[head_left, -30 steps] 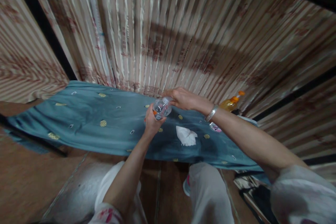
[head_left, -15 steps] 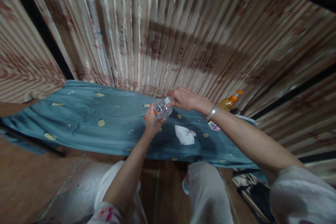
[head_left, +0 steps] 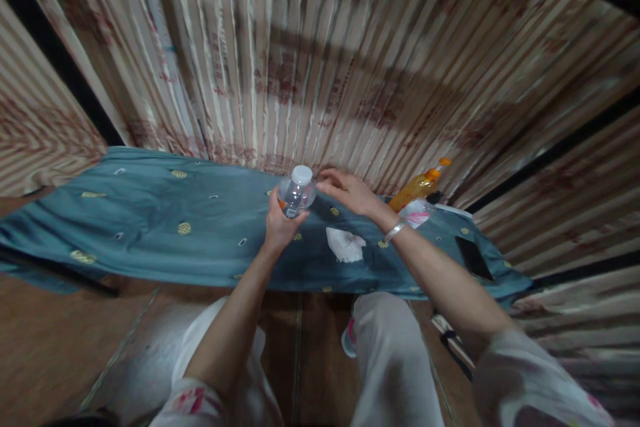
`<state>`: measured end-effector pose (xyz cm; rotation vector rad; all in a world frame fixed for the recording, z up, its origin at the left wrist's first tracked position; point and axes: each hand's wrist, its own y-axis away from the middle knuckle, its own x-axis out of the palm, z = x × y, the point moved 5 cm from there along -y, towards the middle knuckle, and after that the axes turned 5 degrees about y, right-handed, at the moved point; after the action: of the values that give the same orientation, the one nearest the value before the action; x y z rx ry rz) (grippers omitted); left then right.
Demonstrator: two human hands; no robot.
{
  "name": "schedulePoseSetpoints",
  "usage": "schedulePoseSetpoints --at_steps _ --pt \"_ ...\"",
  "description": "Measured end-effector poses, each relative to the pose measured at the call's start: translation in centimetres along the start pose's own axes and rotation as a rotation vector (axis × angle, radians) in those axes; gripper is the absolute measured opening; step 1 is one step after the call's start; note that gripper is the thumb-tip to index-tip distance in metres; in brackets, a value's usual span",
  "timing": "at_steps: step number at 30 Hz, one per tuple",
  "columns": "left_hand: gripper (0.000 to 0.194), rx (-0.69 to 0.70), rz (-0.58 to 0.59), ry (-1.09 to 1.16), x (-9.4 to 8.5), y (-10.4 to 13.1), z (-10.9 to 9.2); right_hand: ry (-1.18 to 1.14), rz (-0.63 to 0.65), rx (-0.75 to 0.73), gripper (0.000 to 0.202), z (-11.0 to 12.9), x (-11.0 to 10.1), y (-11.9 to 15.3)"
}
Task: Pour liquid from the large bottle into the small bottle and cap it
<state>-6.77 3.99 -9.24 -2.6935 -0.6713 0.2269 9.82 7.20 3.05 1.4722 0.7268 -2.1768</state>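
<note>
A clear plastic bottle (head_left: 299, 195) with a white cap stands nearly upright over the blue-green cloth. My left hand (head_left: 281, 220) is wrapped around its body, and part of an orange label shows beside the fingers. Just right of the cap is my right hand (head_left: 347, 191), its fingers apart and holding nothing. It appears not to touch the bottle. On the cloth below lies a crumpled white tissue (head_left: 346, 245).
Blue-green cloth (head_left: 150, 213) with yellow pineapple prints covers the narrow surface. At its right are an amber pump bottle (head_left: 414, 191), a white-and-pink packet (head_left: 416, 212) and a dark flat object (head_left: 473, 257). A striped curtain (head_left: 300, 67) hangs behind, with dark metal posts at both sides.
My right hand has let go of the white cap and moved slightly right, its fingers opening. The bottle in my left hand has gone from tilted to more upright.
</note>
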Motion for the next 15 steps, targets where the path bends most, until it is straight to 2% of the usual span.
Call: schedulePoseSetpoints --at_steps 2,6,8,11,15 --pt "0.089 -0.049 -0.01 -0.006 -0.1 0.2 -0.3 0.036 0.014 0.157 0.049 -2.9 2.7 2.5" --pt "0.078 -0.142 0.007 -0.003 1.0 0.5 -0.3 0.178 0.264 0.349 0.089 -6.9 9.7 7.4" --pt "0.075 -0.154 0.035 0.037 2.1 0.6 -0.1 0.199 0.347 0.409 0.099 -7.9 12.2 9.0" --pt "0.072 -0.152 0.069 0.084 3.4 0.7 0.3 0.223 0.337 0.419 0.082 -8.8 13.7 9.7" --pt "0.07 -0.124 0.098 0.08 4.5 0.6 0.9 0.177 0.151 0.391 0.042 -10.3 13.3 9.2"
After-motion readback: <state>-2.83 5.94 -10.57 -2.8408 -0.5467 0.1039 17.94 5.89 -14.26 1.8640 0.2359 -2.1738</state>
